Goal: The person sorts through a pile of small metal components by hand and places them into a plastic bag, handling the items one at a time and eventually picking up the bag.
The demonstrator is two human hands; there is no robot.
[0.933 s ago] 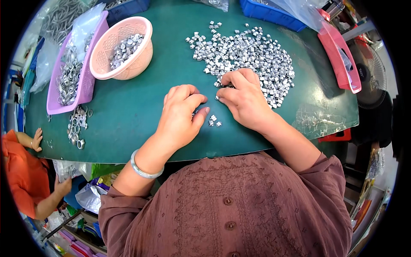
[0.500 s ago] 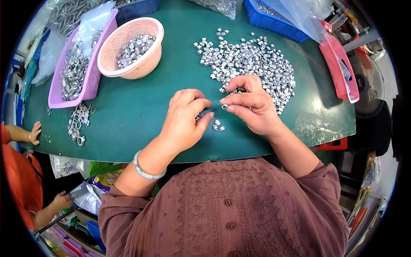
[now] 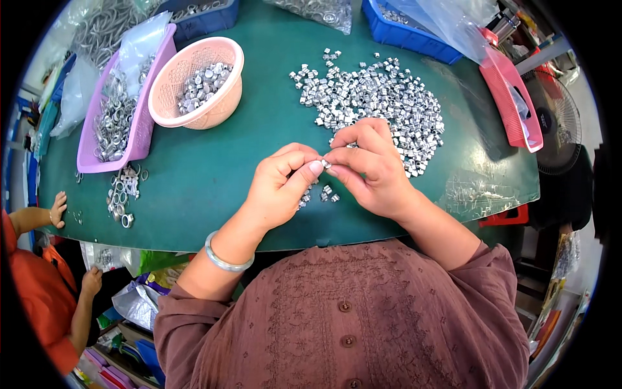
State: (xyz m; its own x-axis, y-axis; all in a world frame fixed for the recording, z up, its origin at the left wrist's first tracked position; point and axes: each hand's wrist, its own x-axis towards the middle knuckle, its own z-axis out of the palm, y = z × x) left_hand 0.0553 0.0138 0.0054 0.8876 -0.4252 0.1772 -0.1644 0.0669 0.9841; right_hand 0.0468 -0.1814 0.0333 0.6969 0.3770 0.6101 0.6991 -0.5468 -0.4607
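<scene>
My left hand (image 3: 278, 185) and my right hand (image 3: 377, 174) meet over the green table, fingertips pinched together on a small silvery metal piece (image 3: 325, 165). Its exact kind is too small to make out, and the fingers cover part of it. Just beyond my right hand spreads a large pile of small silvery metal pieces (image 3: 389, 94), partly hidden by that hand. A few similar loose pieces (image 3: 329, 194) lie close below my fingertips, with others partly behind my left thumb.
At left stand a peach basket (image 3: 223, 110) of metal parts and a purple basket (image 3: 144, 126) of rings. Loose rings (image 3: 118, 198) lie below. Blue bins (image 3: 414, 42), a red-pink basket (image 3: 502, 97) and a fan (image 3: 551, 123) sit farther off. A co-worker's orange sleeve (image 3: 39, 279) shows at left.
My hands were apart, the right one holding a small metal piece. Now they have come together, and my left fingertips also grip the piece. The co-worker's lower hand has risen slightly.
</scene>
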